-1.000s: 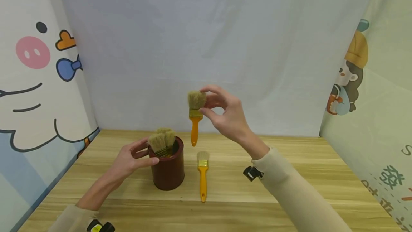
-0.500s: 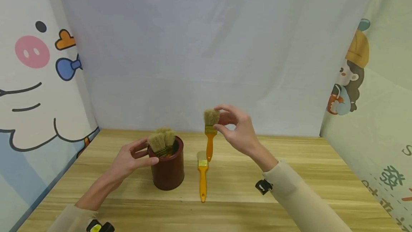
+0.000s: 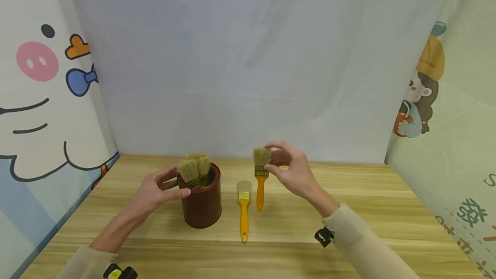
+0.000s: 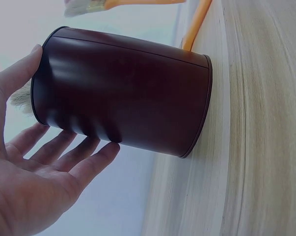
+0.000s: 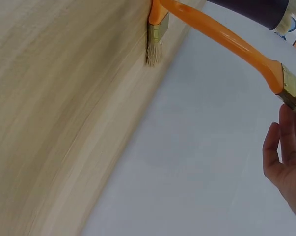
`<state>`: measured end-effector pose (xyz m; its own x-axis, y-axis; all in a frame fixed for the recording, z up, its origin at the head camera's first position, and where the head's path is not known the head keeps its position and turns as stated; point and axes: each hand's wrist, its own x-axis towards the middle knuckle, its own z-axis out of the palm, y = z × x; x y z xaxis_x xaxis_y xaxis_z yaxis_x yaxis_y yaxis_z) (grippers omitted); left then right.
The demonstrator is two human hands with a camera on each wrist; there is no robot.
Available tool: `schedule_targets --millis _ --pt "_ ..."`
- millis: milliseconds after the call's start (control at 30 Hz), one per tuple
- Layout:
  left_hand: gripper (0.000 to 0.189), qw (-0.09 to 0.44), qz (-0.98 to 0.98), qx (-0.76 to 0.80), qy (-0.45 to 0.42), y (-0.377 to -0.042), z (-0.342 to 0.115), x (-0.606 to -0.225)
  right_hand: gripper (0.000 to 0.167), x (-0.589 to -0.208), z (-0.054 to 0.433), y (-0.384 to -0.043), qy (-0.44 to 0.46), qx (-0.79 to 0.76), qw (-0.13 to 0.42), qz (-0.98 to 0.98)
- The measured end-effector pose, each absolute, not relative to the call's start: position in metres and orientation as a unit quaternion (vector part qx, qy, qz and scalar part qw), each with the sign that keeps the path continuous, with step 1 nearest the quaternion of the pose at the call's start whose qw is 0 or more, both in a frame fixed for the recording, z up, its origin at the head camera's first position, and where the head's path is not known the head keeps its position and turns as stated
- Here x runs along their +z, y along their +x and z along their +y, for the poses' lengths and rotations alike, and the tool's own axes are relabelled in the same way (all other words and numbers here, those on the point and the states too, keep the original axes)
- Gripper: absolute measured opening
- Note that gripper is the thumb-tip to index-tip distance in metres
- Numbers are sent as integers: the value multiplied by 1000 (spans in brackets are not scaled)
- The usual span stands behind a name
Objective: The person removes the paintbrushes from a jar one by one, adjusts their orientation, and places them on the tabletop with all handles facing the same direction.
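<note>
In the head view my left hand [image 3: 153, 193] holds the side of a dark red cylindrical pot [image 3: 202, 210] standing on the table. The left wrist view shows the thumb at the rim and the fingers on the wall of the pot [image 4: 123, 93]. Several paintbrushes [image 3: 189, 171] stand in it, bristles up. My right hand [image 3: 296, 173] pinches another paintbrush [image 3: 261, 190] near its metal ferrule, bristles up and orange handle hanging down. Between pot and right hand, one more paintbrush [image 3: 244, 216] lies on the table, its bristles facing away from me.
The wooden table [image 3: 279, 249] runs back to a pale cloth curtain [image 3: 248, 63]. Printed cloths hang at the left [image 3: 42, 128] and right [image 3: 438, 175] sides.
My right hand has moved down and to the right with the paintbrush, whose handle now hangs beside the lying one. My left hand and the pot have stayed in place.
</note>
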<state>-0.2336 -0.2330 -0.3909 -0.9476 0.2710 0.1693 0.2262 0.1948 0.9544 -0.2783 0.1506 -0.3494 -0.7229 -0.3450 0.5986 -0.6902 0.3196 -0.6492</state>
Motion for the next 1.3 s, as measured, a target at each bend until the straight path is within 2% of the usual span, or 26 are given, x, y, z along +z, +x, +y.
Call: schedule_targets --millis 767,1300 --pt "84 18 771 615 163 -235 -233 -392 47 -379 165 -282 272 510 82 -812" --pt "85 14 772 614 163 -235 -233 -392 47 -401 172 -300 253 496 8 -831"
